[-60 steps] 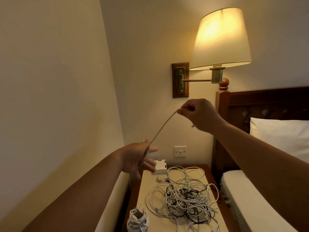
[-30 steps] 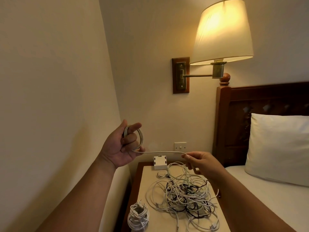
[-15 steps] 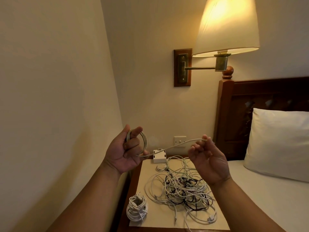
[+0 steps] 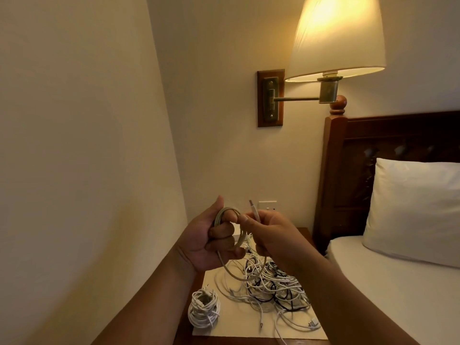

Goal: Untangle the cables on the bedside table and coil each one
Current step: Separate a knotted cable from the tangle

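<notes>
My left hand (image 4: 211, 239) grips a small coil of white cable (image 4: 225, 212) above the bedside table (image 4: 305, 231). My right hand (image 4: 271, 232) touches it and pinches the same cable's free end, whose plug (image 4: 253, 207) sticks upward. A loose loop (image 4: 239, 276) of that cable hangs below both hands. Under them a tangle of white and black cables (image 4: 271, 285) lies on a pale mat (image 4: 224, 322). A finished white coil (image 4: 203, 308) sits on the mat's front left corner.
A wall rises close on the left. A lit lamp (image 4: 336, 38) on a brass swing arm hangs overhead. The bed with its white pillow (image 4: 415, 210) and dark wooden headboard (image 4: 373, 165) borders the table's right side. A wall socket (image 4: 267, 205) sits behind my hands.
My right hand has come left to meet the left hand, bringing the cable's end to the coil. The stretched length between the hands is now a slack hanging loop. The view has tilted down slightly.
</notes>
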